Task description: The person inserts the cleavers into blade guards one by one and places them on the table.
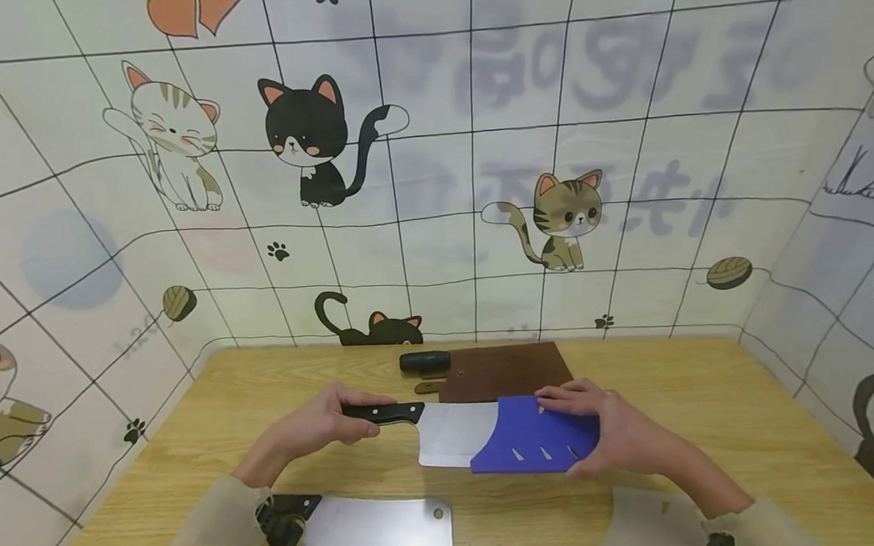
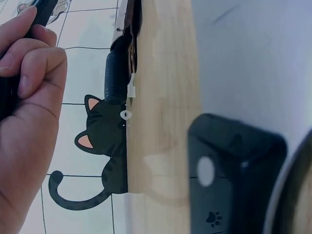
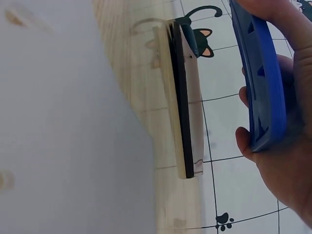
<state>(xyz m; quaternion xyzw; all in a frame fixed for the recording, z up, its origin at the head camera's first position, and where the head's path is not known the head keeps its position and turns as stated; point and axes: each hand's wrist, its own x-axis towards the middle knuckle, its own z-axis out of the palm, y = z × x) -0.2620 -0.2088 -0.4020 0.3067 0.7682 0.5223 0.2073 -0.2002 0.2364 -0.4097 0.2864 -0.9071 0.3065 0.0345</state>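
My left hand [image 1: 329,420] grips the black riveted handle [image 1: 400,412] of a cleaver, held level above the table. Its broad steel blade [image 1: 454,435] runs rightward into a blue blade cover [image 1: 525,435] with slits along its lower side, hiding the far part of the blade. My right hand [image 1: 623,433] holds that cover by its right end, thumb below and fingers over the top. In the right wrist view the blue cover [image 3: 265,83] shows edge-on between thumb and fingers.
A second cleaver [image 1: 378,534] lies flat at the front left of the wooden table [image 1: 716,406]. A pale flat piece [image 1: 651,527] lies at the front right. Toward the back wall are a brown flat piece [image 1: 506,369] and a black handle [image 1: 423,361].
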